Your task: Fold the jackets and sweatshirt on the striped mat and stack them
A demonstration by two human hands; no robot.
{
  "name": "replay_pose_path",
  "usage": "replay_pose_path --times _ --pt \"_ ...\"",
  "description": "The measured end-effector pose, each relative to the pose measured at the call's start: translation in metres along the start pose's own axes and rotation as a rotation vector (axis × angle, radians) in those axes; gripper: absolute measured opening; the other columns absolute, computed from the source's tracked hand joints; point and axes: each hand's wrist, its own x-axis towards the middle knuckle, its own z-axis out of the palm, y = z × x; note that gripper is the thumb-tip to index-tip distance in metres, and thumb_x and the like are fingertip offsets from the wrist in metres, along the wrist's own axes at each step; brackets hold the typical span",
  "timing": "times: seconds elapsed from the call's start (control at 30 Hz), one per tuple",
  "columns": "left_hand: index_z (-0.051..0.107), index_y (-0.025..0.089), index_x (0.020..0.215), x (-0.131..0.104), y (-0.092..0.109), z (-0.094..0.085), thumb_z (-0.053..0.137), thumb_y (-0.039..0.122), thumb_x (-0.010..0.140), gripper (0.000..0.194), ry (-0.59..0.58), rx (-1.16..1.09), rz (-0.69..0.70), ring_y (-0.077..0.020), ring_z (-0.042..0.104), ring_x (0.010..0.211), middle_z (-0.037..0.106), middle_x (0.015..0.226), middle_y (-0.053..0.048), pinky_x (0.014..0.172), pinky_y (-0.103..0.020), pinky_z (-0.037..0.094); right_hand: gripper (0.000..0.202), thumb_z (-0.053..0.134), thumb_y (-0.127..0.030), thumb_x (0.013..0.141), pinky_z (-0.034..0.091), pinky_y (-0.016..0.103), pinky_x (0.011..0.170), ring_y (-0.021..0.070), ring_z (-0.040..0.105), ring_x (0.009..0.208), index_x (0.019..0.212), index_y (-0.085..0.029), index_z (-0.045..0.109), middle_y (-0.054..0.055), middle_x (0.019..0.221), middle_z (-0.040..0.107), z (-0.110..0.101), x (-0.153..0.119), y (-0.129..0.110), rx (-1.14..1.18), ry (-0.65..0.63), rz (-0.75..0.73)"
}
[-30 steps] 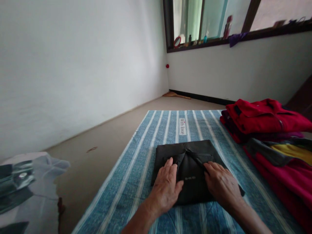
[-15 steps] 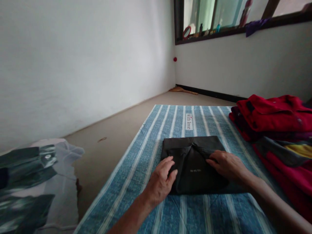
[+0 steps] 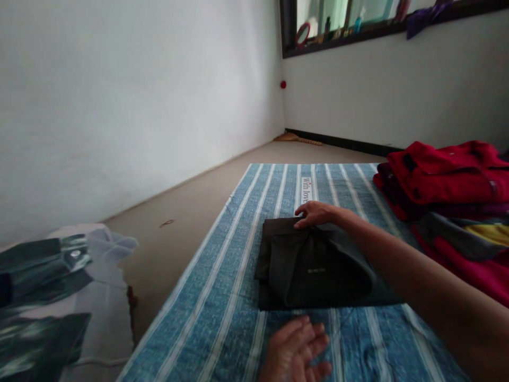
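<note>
A folded dark garment (image 3: 314, 270) with small light lettering lies on the blue striped cloth (image 3: 222, 286). At its far edge is my right hand (image 3: 312, 215), the thumb and fingers closed on the cloth there, with my forearm reaching across the garment's right side. My left hand (image 3: 298, 350) is just off the near edge, palm partly turned up and fingers spread, with nothing in it. The garment's right part bulges up a little beneath my right forearm.
Folded red clothes (image 3: 453, 172) are stacked at the right, with a grey, yellow and pink pile (image 3: 469, 239) in front. Dark green items (image 3: 35, 270) on a white sheet (image 3: 109, 313) lie at lower left. A wooden-handled item (image 3: 298, 139) rests by the far corner.
My right hand has moved from the garment's right side to its far edge. My left hand has left the garment's left side and come down nearer me, opening. The view has tilted slightly downward.
</note>
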Motion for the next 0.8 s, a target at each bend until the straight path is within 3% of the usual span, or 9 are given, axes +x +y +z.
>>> replay_pose_path --times 0.13,0.27,0.37,0.43,0.5,0.6,0.7,0.8 --pt "0.053 0.010 0.117 0.019 0.004 0.029 0.055 0.030 0.088 0.035 0.025 -0.194 -0.085 -0.0272 0.050 0.124 0.054 0.131 -0.019 0.090 -0.035 0.045 0.056 0.070 -0.059 0.069 0.045 0.024 0.071 0.0212 0.063 0.088 0.106 -0.018 0.071 0.006 0.098 0.070 0.001 0.025 0.012 0.061 -0.111 -0.003" --pt "0.048 0.005 0.125 0.023 0.011 0.046 0.038 0.035 0.096 0.043 0.054 -0.243 -0.134 -0.0275 0.039 0.133 0.047 0.137 -0.021 0.096 -0.036 0.042 0.049 0.075 -0.061 0.060 0.044 0.026 0.071 0.0221 0.062 0.085 0.084 -0.018 0.074 0.004 0.085 0.069 -0.004 0.037 0.016 0.094 -0.176 0.032" --pt "0.048 0.008 0.126 0.027 0.012 0.053 0.040 0.036 0.095 0.043 0.070 -0.277 -0.128 -0.0280 0.044 0.129 0.049 0.136 -0.018 0.095 -0.037 0.044 0.046 0.081 -0.056 0.052 0.044 0.027 0.072 0.0209 0.060 0.081 0.072 -0.016 0.072 0.004 0.077 0.068 -0.009 0.039 0.013 0.117 -0.201 0.066" --pt "0.052 0.012 0.122 0.030 0.010 0.057 0.047 0.036 0.093 0.038 0.089 -0.287 -0.091 -0.0266 0.056 0.116 0.056 0.127 -0.016 0.091 -0.036 0.047 0.045 0.082 -0.051 0.052 0.043 0.026 0.074 0.0176 0.058 0.078 0.069 -0.011 0.071 0.002 0.072 0.066 -0.013 0.035 0.009 0.145 -0.211 0.081" --pt "0.056 0.013 0.114 0.032 0.008 0.059 0.054 0.034 0.089 0.032 0.126 -0.270 -0.039 -0.0226 0.065 0.095 0.064 0.110 -0.014 0.085 -0.034 0.051 0.046 0.075 -0.049 0.062 0.041 0.024 0.075 0.0123 0.057 0.075 0.075 -0.005 0.071 -0.001 0.070 0.063 -0.018 0.028 0.006 0.195 -0.203 0.089" --pt "0.059 0.015 0.103 0.033 0.010 0.061 0.061 0.029 0.085 0.023 0.176 -0.244 0.018 -0.0180 0.066 0.073 0.068 0.092 -0.009 0.074 -0.032 0.054 0.046 0.069 -0.045 0.069 0.041 0.022 0.074 0.0085 0.055 0.071 0.082 -0.002 0.070 -0.004 0.069 0.062 -0.029 0.013 0.004 0.302 -0.182 0.107" --pt "0.060 0.020 0.106 0.029 0.021 0.061 0.062 0.022 0.083 0.023 0.192 -0.224 0.111 -0.0187 0.068 0.081 0.070 0.099 -0.007 0.069 -0.032 0.055 0.043 0.084 -0.041 0.052 0.045 0.023 0.066 0.0125 0.058 0.066 0.075 -0.008 0.070 0.000 0.068 0.066 -0.042 -0.005 0.008 0.437 -0.183 0.144" --pt "0.061 0.023 0.112 0.022 0.040 0.062 0.061 0.017 0.081 0.031 0.196 -0.158 0.253 -0.0200 0.068 0.092 0.070 0.110 -0.005 0.073 -0.032 0.056 0.042 0.087 -0.044 0.051 0.049 0.027 0.060 0.0160 0.060 0.062 0.074 -0.013 0.069 0.004 0.070 0.068 -0.052 -0.029 0.014 0.621 -0.146 0.194"
